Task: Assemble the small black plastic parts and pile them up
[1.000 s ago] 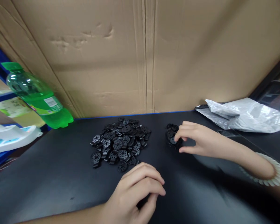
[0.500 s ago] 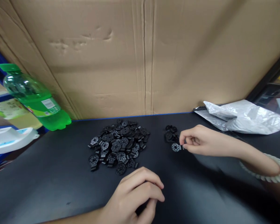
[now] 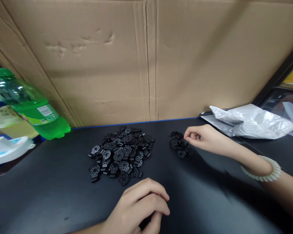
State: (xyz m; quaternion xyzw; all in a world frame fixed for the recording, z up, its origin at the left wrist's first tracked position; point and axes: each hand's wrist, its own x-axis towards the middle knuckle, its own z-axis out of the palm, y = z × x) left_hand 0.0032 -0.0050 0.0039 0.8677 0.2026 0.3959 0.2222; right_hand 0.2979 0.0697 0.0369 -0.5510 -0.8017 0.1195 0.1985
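Head view: and the right hand (image 3: pixel 205 138) has shifted off the tab of the nearest black part (image 3: pixel 181 153), up to the upper right side of the small pile (image 3: pixel 175 143). That part now lies at the pile's near edge. Right fingertips drawn in close to the thumb, almost a pinch; whether they grip a piece, I can't tell. The left hand (image 3: pixel 139 208) stays low in front, fingers half curled, thumb tucked beneath; its inside is hidden. Over to the left, the big pile (image 3: pixel 119 152) sits on the black table (image 3: pixel 51 185), well apart from the small one. Behind, cardboard (image 3: pixel 100 65) walls off the far edge. Green bottle (image 3: pixel 30 105) leaning at left, power strip (image 3: pixel 11 149) just below, silvery bag (image 3: pixel 254 122) beyond the right forearm.
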